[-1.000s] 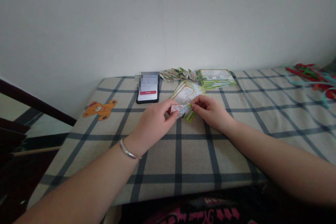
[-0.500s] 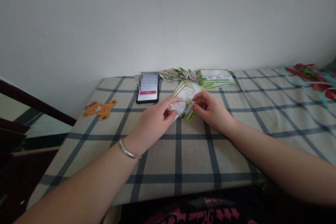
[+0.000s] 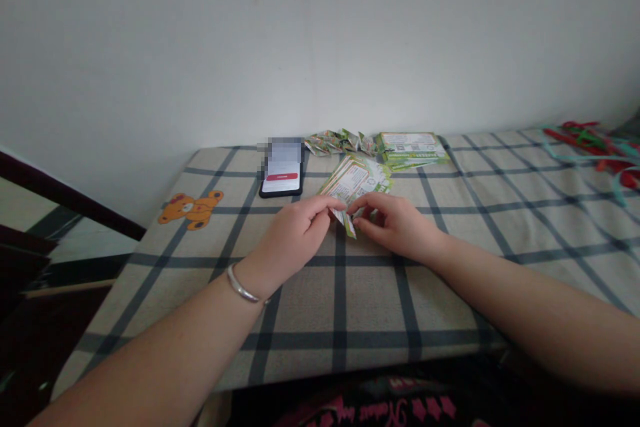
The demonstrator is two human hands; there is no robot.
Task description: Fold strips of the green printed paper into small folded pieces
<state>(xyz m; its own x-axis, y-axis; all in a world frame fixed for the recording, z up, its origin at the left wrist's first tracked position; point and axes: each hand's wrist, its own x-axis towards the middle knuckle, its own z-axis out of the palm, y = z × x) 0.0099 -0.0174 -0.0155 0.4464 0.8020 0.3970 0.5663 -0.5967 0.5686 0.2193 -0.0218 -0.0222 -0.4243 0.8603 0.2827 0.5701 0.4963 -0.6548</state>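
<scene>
Two hands, left hand (image 3: 295,230) and right hand (image 3: 397,225), pinch a small folded green-and-white printed paper slip (image 3: 351,223) between narrowly closed fingers, just above the checked-cloth desk (image 3: 340,293). Risk: uneven pinching could skew the crease or spring the fold. Long axis slants; free tip points toward the person.

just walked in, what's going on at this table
A person's left hand and right hand pinch one small leaflet between them, low over the checked table. More leaflets lie fanned behind it, with a stack, some folded pieces and a phone near the wall.
</scene>
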